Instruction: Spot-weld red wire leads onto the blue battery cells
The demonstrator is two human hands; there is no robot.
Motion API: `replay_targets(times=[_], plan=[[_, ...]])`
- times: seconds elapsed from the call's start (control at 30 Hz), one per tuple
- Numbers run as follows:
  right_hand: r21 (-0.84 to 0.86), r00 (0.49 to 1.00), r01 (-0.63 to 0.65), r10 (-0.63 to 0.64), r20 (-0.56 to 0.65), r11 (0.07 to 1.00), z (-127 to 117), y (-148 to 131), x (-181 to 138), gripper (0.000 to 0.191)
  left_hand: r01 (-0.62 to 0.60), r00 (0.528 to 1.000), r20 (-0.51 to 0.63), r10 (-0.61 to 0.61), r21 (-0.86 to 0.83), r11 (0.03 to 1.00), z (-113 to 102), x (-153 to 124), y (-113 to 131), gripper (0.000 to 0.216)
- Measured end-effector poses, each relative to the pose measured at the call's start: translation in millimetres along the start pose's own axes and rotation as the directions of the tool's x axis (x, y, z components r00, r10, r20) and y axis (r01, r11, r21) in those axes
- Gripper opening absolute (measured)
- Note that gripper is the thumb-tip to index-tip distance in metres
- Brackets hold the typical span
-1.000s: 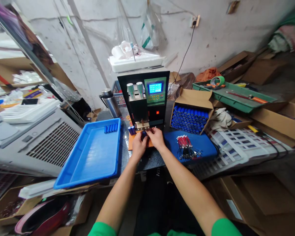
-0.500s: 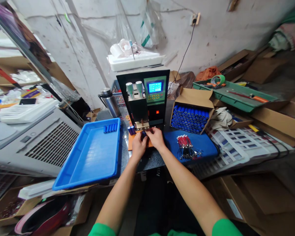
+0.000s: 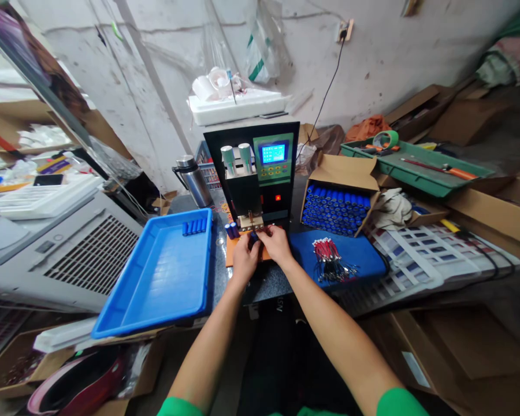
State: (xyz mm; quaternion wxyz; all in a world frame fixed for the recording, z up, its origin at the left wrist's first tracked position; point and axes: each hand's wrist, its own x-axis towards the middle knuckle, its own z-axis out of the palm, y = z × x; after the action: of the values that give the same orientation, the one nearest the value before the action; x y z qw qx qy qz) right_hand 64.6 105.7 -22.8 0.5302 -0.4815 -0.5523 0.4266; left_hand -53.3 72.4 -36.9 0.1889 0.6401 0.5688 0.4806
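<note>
My left hand (image 3: 244,258) and my right hand (image 3: 278,244) meet over an orange mat (image 3: 231,254), fingers pinched together on a small blue battery cell (image 3: 253,237). The cell sits right under the electrode tips of a black spot welder (image 3: 253,173) with a lit green panel. Two loose blue cells (image 3: 230,230) stand on the mat just left of my hands. On a blue pad (image 3: 364,254) to the right lies a bundle of red-tipped wires (image 3: 327,257).
A blue tray (image 3: 156,283) at the left holds a row of several blue cells (image 3: 195,226). A cardboard box (image 3: 335,202) full of blue cells stands right of the welder. A steel flask (image 3: 195,180) is behind left, a green tool tray (image 3: 411,164) far right.
</note>
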Motion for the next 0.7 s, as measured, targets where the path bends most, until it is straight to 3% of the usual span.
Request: replay_targets(times=[0.5,0.7], plan=[[-0.021,1.000,-0.018,0.018,-0.009,1.000,-1.7,3.9,-0.6,0.019,-0.015,1.000,-0.002,0.015,-0.003,1.000,0.7,-0.5,1.6,0.017],[0.043,0.998,0.020,-0.022,0.064,0.999,-8.8,9.1,-6.4,0.018,-0.019,1.000,-0.014,0.019,-0.013,1.000,1.3,1.2,3.3,0.014]])
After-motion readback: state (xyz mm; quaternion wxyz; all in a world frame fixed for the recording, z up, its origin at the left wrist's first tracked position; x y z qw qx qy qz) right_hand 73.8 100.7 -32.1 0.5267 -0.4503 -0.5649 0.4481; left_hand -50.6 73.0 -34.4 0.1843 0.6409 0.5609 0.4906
